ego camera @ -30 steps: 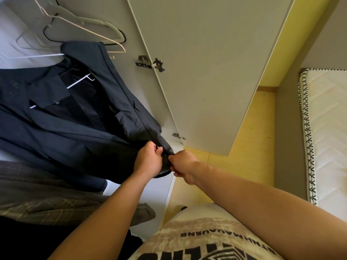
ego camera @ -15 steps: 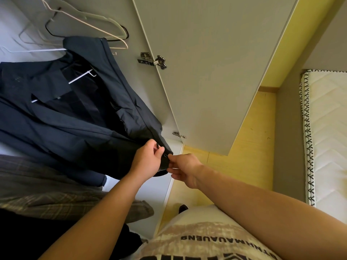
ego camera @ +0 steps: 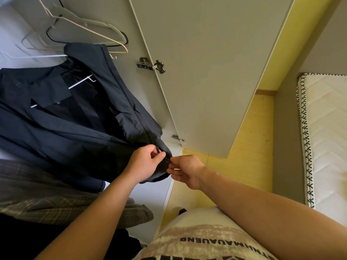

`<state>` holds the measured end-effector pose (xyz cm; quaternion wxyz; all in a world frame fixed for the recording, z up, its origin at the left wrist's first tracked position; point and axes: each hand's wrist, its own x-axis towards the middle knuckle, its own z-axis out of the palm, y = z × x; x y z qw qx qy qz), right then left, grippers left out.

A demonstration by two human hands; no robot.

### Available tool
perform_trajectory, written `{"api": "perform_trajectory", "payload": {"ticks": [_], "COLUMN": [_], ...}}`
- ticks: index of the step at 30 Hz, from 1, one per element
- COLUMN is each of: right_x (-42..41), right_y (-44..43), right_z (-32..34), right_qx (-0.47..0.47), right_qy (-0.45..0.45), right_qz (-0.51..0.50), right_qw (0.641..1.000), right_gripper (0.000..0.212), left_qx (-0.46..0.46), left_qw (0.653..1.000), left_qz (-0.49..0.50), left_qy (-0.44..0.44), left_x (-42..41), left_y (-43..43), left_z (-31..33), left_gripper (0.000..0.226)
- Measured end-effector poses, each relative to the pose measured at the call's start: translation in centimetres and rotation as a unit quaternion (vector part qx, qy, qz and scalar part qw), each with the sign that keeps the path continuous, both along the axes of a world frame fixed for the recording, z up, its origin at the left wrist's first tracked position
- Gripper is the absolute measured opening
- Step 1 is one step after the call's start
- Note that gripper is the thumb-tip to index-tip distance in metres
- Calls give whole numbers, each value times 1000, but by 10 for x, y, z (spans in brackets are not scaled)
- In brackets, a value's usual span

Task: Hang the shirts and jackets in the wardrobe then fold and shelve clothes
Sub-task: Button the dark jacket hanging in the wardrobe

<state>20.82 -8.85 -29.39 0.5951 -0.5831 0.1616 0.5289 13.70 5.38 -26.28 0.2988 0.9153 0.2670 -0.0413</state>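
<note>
A dark navy jacket (ego camera: 62, 128) hangs on a white hanger (ego camera: 80, 83) inside the open wardrobe (ego camera: 22, 25). My left hand (ego camera: 145, 162) pinches the jacket's lower front edge between thumb and fingers, by a small dark button. My right hand (ego camera: 185, 170) meets it from the right, fingertips on the same hem; its other fingers are loose. Both forearms reach in from the bottom of the view. A brown plaid garment (ego camera: 47, 199) lies below the jacket.
Several empty hangers (ego camera: 88, 30) hang above the jacket. The white wardrobe door (ego camera: 206, 62) stands open to the right, with hinges (ego camera: 152, 65) on its inner side. Beyond it are yellow wooden floor (ego camera: 249, 147) and a white mattress (ego camera: 326, 137).
The view tilted slightly, so the jacket and hangers sit a little lower in frame. My right hand has loosened, now touching the hem with its fingertips. The left hand keeps its pinch.
</note>
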Motion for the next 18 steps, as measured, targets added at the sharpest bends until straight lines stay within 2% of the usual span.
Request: {"api": "perform_trajectory", "payload": {"ticks": [5,8,10,12,14,18], "right_x": [0,1,3,6,7,7], "right_y": [1,1,0,-2,-2,2], "right_z": [1,3,2,1,0,-2], "right_qx": [27,46,64,75,63,36], "right_qy": [6,12,37,54,43,4], "right_qz": [1,4,-9,-6,0,10], "right_qw": [1000,999,997,996,997,999], "right_gripper": [14,20,30,37,41,67], "left_qx": [43,14,-45,-104,-117,-29], "left_qw": [998,999,998,994,992,999], "left_qz": [3,-3,4,-21,-39,-9], "left_qy": [-55,-46,-48,-31,-17,-31], "left_x": [2,3,3,1,-1,0], "left_y": [-12,-16,-15,-12,-7,2], "left_z": [-1,-1,1,4,6,6], "left_gripper": [24,19,6,22,35,24]}}
